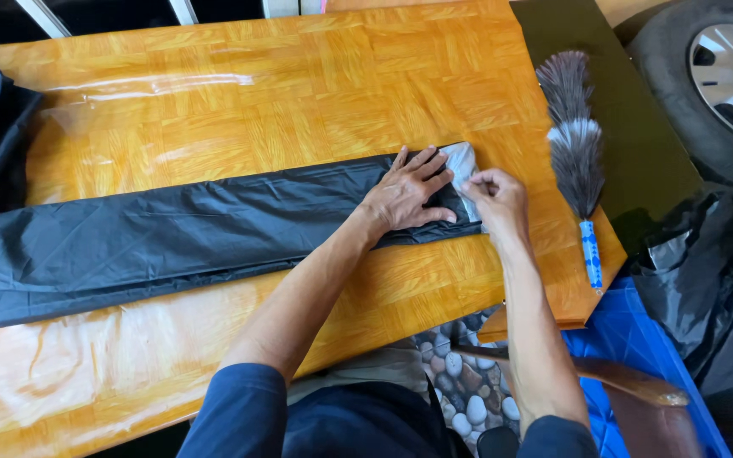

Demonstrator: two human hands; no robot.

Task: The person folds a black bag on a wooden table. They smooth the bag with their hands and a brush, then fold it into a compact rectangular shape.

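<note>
Black plastic bag (pixel 171 233), folded into a long strip, lies across the wooden desk (pixel 256 102), its end pinned flat under the spread left hand (pixel 407 195) so the right hand (pixel 494 197) can pinch the corner.

bag (pixel 171 233) | black plastic, folded into a long flat strip | lies lengthwise across desk (pixel 282 93) | right end folded over, pale underside showing

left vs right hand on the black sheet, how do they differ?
The left hand lies flat, fingers spread, pressing the folded black sheet; the right hand is curled, pinching the sheet's end. The left rests wholly on the sheet, the right at its edge. Both are bare and touch the sheet on the wooden table.
</note>
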